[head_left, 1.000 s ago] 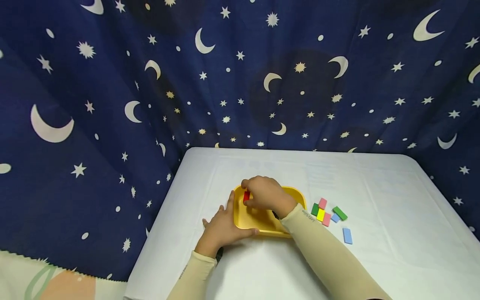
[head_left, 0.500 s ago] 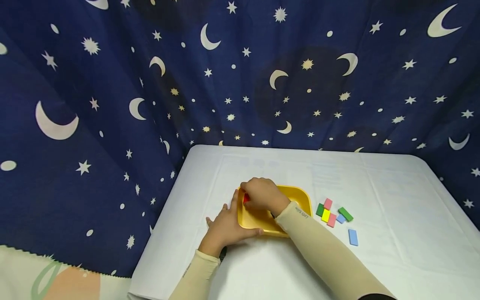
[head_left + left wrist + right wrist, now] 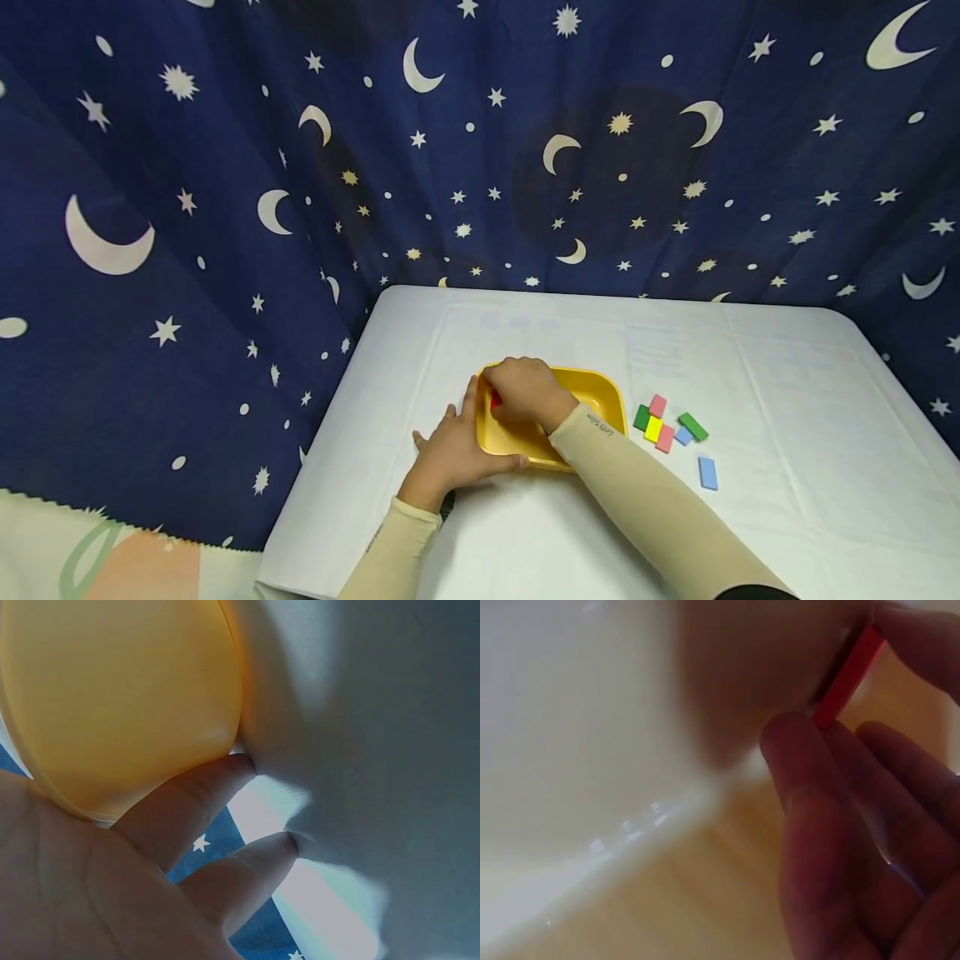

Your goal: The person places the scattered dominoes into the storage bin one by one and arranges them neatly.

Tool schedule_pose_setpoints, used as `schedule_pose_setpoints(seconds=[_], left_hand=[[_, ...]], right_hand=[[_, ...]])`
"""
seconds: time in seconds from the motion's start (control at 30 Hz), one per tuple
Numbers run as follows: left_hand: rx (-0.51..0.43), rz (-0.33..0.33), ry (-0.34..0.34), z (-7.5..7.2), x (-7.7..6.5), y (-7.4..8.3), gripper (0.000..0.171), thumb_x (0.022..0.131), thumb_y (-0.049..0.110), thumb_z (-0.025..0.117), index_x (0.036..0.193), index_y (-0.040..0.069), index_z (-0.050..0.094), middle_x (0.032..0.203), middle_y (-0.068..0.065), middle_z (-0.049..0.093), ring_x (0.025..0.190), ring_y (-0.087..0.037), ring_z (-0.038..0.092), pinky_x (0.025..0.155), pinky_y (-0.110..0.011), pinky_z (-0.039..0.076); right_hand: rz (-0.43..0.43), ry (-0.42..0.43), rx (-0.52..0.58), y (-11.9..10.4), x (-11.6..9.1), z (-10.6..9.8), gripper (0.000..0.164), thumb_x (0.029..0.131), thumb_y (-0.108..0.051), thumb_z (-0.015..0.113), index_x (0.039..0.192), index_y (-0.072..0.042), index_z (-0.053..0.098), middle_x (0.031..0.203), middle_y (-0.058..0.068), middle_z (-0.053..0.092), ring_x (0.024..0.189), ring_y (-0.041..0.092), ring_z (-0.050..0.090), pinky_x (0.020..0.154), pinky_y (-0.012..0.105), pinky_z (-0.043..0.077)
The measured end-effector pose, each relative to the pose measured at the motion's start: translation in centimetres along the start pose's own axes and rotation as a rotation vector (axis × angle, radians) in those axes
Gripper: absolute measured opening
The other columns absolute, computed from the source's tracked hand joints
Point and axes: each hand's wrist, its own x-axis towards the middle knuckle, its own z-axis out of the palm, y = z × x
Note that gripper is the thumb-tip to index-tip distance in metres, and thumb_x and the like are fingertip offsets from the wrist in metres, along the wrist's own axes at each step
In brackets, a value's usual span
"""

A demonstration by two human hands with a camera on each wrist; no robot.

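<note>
A yellow plastic tray [image 3: 603,392] stands on the white-covered table. In it, near its left end, my right hand [image 3: 531,393] pinches a small red block [image 3: 849,679] between thumb and fingertips. Only a sliver of the block shows in the head view, the hand hiding the rest. My left hand [image 3: 453,450] lies along the tray's left end with fingers spread and straight, thumb by the near edge. In the left wrist view, two of its fingers [image 3: 247,874] extend below the tray wall [image 3: 127,705].
Right of the tray lies a loose cluster of small blocks: pink [image 3: 664,439], yellow [image 3: 653,429], dark green [image 3: 642,417], green [image 3: 693,426] and blue. Another blue block [image 3: 708,472] lies apart, nearer the front. A starry curtain [image 3: 480,150] hangs behind the table.
The head view has shifted slightly. Less of the red block shows beside my right hand than one second ago. My left hand keeps its place against the tray.
</note>
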Motion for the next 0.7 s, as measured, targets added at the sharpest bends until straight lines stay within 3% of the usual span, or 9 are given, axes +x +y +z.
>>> schedule_pose_setpoints(seconds=[0.7], left_hand=[[0.001,-0.005,-0.006,-0.17,-0.16,0.34,0.151,0.056,0.103,0.064,0.168,0.039,-0.014,0.157,0.000,0.053,0.148,-0.041,0.043,0.093,-0.095,0.018]], right_hand=[[0.018,-0.016,0.052,-0.18,-0.47,-0.22,0.034,0.078,-0.028,0.091,0.107,-0.021,0.076,0.074,-0.011,0.059,0.067,0.016,0.057,0.061,0.035,0.050]])
